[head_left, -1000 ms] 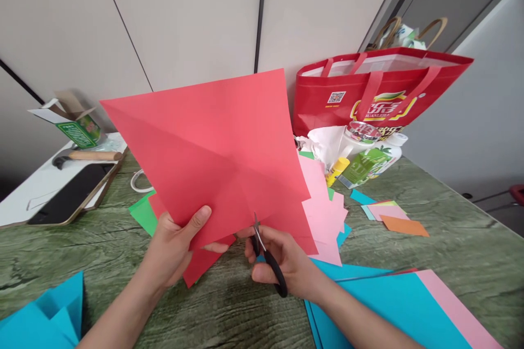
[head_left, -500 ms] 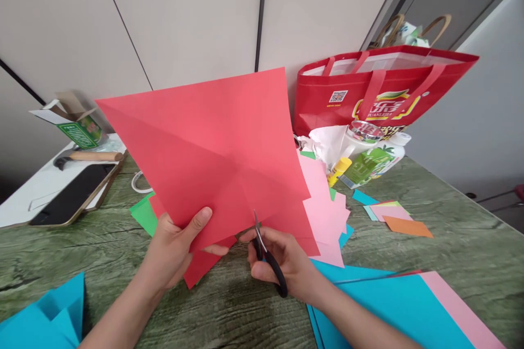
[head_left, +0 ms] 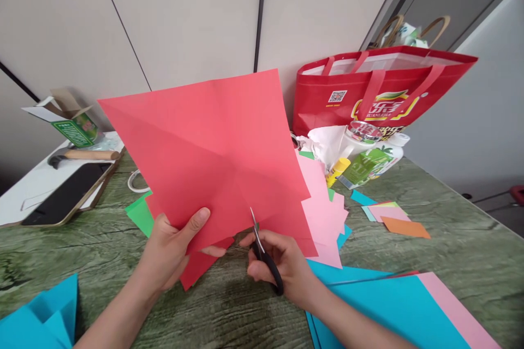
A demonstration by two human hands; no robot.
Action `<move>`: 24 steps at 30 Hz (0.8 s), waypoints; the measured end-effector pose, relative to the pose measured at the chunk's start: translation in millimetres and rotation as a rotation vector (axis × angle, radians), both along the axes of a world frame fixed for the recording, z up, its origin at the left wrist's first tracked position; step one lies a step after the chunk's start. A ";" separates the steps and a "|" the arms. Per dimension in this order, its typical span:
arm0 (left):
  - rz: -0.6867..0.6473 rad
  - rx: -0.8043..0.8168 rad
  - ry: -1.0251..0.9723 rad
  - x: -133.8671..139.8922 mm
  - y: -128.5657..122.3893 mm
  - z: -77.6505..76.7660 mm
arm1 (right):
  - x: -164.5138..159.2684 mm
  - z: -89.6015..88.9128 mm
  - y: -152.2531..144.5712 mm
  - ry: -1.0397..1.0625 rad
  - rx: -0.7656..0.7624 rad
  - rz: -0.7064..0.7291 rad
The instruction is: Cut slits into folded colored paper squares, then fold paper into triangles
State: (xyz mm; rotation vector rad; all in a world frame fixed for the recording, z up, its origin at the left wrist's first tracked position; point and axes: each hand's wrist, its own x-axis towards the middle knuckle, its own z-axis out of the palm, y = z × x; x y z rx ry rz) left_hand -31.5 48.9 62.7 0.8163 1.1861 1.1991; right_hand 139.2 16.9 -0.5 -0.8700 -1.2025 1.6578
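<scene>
A large creased sheet of red paper (head_left: 213, 142) is raised above the table, tilted toward me. My left hand (head_left: 174, 242) grips its lower left edge, the thumb flat on the near face and the fingers behind. My right hand (head_left: 282, 264) is closed on black-handled scissors (head_left: 266, 262), whose blades point up over the sheet's lower edge. Whether the blades are fully closed is hard to tell. Beneath and behind the sheet lie more red paper (head_left: 204, 264), green paper (head_left: 141, 214) and pink paper (head_left: 325, 215).
Blue sheets (head_left: 376, 305) lie at front right, folded blue paper (head_left: 45, 316) at front left. Small paper strips (head_left: 405, 227), a yellow glue stick (head_left: 338, 170), a green carton (head_left: 368, 163) and a red bag (head_left: 319, 98) stand or lie rightward. A hammer (head_left: 88, 155) and phone (head_left: 67, 196) are left.
The scissors and my right hand have shifted slightly left and the sheet's right side moved a little left with them. My left hand keeps its hold. The whole view has drifted slightly.
</scene>
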 end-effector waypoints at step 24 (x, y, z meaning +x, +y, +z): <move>-0.072 0.023 0.060 4.0 -4.1 -1.5 | 2.7 6.9 -0.5 -0.070 0.077 -0.029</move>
